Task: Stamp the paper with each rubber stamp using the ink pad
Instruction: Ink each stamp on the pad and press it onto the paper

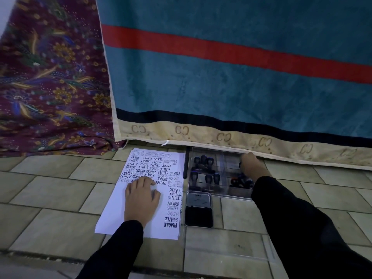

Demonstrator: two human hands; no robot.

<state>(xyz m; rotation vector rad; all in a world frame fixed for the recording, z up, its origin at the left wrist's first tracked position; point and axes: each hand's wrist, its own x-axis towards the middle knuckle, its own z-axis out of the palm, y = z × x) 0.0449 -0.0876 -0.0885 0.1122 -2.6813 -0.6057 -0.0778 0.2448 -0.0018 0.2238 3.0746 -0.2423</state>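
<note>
My left hand (141, 198) lies flat on the paper (122, 214), fingers spread, gripping nothing, only pinning the sheet; my right hand (252, 165) reaches into the far right compartment of the clear tray (221, 195), fingers curled downward, whether they hold a stamp I cannot tell; rubber stamps (203, 161) stand in the left compartments; ink pad (198, 216) open just beside the paper; best to lift one stamp straight up by its handle; bare space remains lower left.

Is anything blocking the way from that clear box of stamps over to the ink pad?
Nothing visible does. The open ink pad lies on the floor tiles just in front of the clear box, beside the paper. The right hand is reaching into the box; the left hand rests flat on the paper.
</note>
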